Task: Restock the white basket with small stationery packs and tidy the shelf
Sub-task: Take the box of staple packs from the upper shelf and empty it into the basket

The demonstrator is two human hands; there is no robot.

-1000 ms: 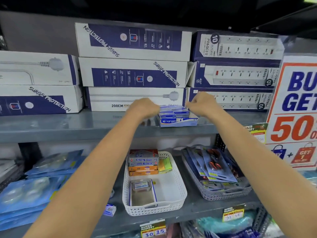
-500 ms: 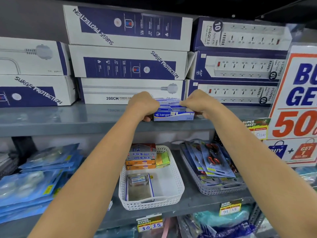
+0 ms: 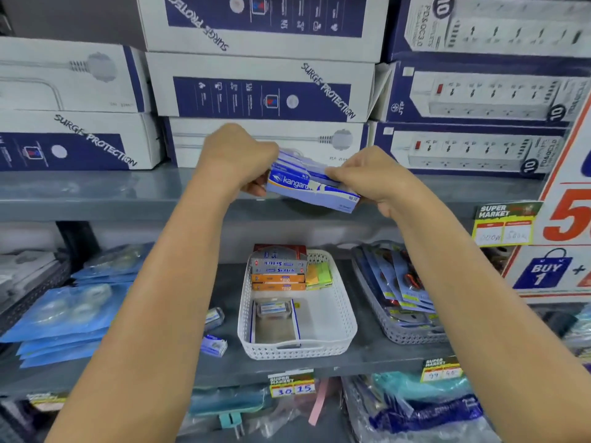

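Note:
A blue and white Kangaro carton (image 3: 315,190) full of small packs is held tilted just above the front edge of the upper grey shelf (image 3: 96,193). My left hand (image 3: 238,158) grips its left end and my right hand (image 3: 367,177) grips its right end. Directly below, on the lower shelf, stands the white basket (image 3: 343,318). It holds stacked grey and orange small boxes (image 3: 278,273) at the back, green and yellow pads (image 3: 319,274), and an open tray with one small pack (image 3: 273,310).
Stacked surge-protector boxes (image 3: 256,97) fill the upper shelf behind my hands. Two small blue packs (image 3: 214,345) lie loose left of the basket. Blue blister packs (image 3: 67,314) sit far left, a grey basket of carded items (image 3: 399,330) right, a sale sign (image 3: 566,219) far right.
Both hands have lifted the carton off the upper shelf and tilted it, drawing it toward me. The view has moved closer to the shelf.

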